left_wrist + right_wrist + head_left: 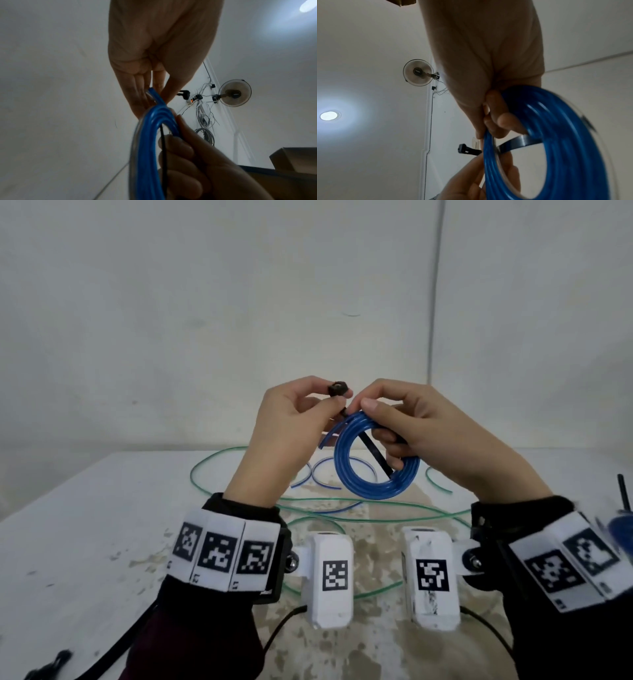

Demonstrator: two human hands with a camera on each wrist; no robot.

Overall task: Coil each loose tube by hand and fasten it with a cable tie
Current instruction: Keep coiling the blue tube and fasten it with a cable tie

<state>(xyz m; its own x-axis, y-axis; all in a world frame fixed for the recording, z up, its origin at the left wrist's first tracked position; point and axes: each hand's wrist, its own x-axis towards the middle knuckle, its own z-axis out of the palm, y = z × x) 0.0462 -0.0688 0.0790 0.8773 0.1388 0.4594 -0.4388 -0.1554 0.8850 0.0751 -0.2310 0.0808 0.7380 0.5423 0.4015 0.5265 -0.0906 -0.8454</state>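
At the centre of the head view we hold the translucent blue plastic tube, wound into a round coil of several turns (pixel 376 460), lifted clear above the table (pixel 85 525). A flat black plastic cable tie (pixel 375 455) runs through the coil's opening: its strap crosses the ring diagonally toward the lower right, and its square head sticks up just left of the coil's top. Our left hand (pixel 284 433) pinches the tie near that head between thumb and forefinger, the other fingers curled loosely; the short free end of the tube pokes out beside them. Our right hand (pixel 421 433) grips the upper right of the coil, thumb pressed on top and fingers curled through the ring, holding the turns together and pinning the strap. In the right wrist view the strap (pixel 518 142) passes behind the bundle and the head (pixel 464 149) stands free at the left, so we judge the tie is threaded round the turns but not yet closed: the tail must still go into the head and be pulled snug. On the table behind and below, thin green tubes (pixel 342 508) and a thinner blue tube (pixel 329 474) lie in loose loops, uncoiled, so most of the task looks left to do. At the right edge of the head view a blurred blue and black shape could be a bundle already tied, though we cannot tell.
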